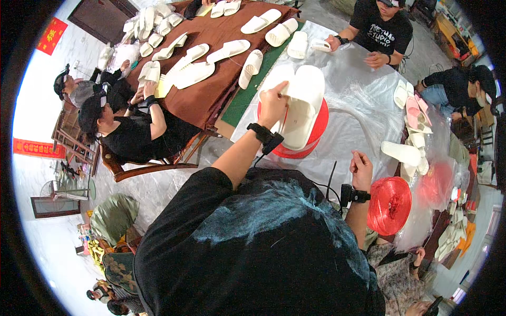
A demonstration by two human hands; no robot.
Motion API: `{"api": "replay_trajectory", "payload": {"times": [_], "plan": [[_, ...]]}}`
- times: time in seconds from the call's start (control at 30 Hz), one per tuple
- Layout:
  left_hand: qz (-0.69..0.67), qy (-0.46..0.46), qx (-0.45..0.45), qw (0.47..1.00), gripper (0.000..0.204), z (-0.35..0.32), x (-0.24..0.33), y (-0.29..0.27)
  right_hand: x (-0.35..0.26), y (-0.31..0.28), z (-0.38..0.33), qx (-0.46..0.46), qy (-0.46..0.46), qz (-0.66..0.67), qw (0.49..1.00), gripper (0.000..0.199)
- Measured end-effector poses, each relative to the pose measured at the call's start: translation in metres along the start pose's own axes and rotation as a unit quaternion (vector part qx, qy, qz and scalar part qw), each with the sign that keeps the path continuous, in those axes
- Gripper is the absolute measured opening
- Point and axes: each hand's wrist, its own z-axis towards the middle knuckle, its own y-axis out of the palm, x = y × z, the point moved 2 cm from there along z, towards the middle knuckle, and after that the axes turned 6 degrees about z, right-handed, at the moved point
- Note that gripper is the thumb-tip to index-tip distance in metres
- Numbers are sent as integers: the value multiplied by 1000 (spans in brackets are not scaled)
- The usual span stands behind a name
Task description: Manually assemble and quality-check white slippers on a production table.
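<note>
My left hand (273, 105) presses on a pair of cream slippers (300, 102) stacked sole to sole on top of a red spool of plastic twine (316, 138). My right hand (361, 169) is closed in a fist, pinching a thin strand near a second red twine spool (389, 205) by my right side. Both wrists carry black bands. The slippers rest on a table covered with clear plastic sheet (363, 110).
Several more cream slippers (211, 55) lie on a brown table (200, 100) to the left. A pile of slippers (414, 131) sits at the right. Other people in black sit around the tables: two at left (132, 126), one across (382, 31), one at right (458, 84).
</note>
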Motion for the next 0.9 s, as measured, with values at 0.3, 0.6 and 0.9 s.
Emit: {"api": "replay_trajectory", "payload": {"times": [0.3,0.6,0.9], "plan": [[8,63,-62,996,63,-22,-14,12,12,-19,9,52,-37,84,994,13],[37,-21,1,999,28,-55,-41,-65,16,-10,22,8,0,86,996,10],[91,-43,5,995,24,-87,-75,-76,22,-7,33,9,18,115,993,10]]}}
